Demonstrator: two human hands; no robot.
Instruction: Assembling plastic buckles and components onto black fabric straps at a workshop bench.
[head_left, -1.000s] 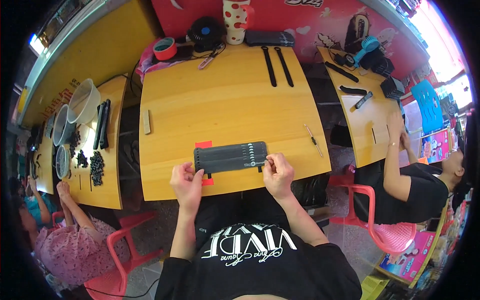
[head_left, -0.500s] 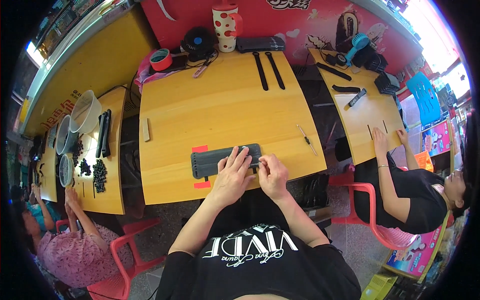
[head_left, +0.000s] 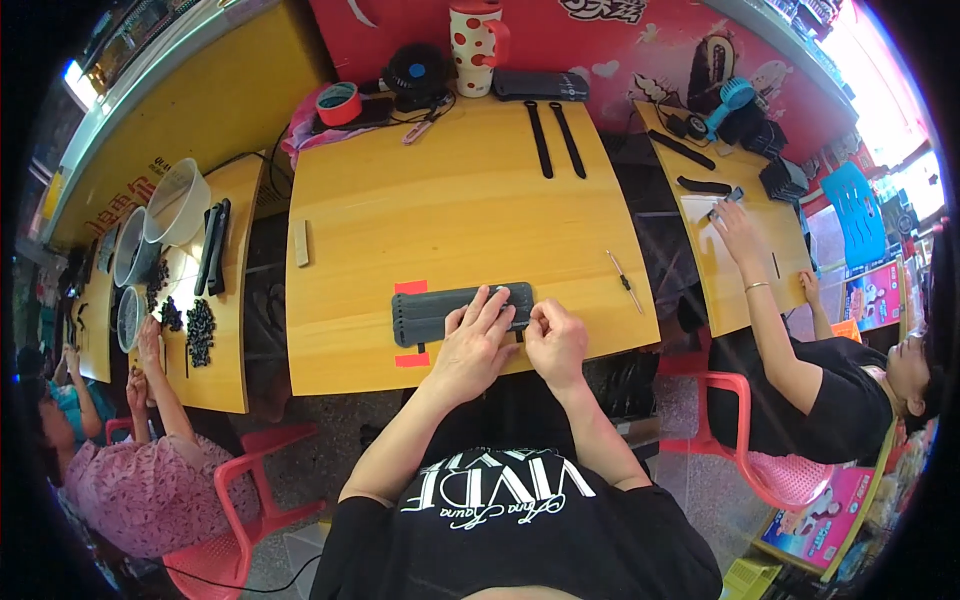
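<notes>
So there's a dark grey ribbed flat piece [head_left: 440, 312] lying near the front edge of the yellow table [head_left: 440, 200], with red tape tabs [head_left: 411, 287] poking out at its left end. Left hand [head_left: 478, 338] lies flat over the right part of that grey piece, fingers spread and pressing down on it, not wrapped around anything. Right hand [head_left: 556, 338] sits just beside the grey piece's right end, fingers curled in tight, pinching something small at that end; can't tell what it is.

Going out from the grey piece: a thin screwdriver-like tool [head_left: 624, 282] lies to its right, a small wooden block [head_left: 301, 242] up and to its left, two black strips [head_left: 555, 139] far beyond it, and a red tape roll [head_left: 338, 102] and spotted mug [head_left: 477, 32] at the far edge.
</notes>
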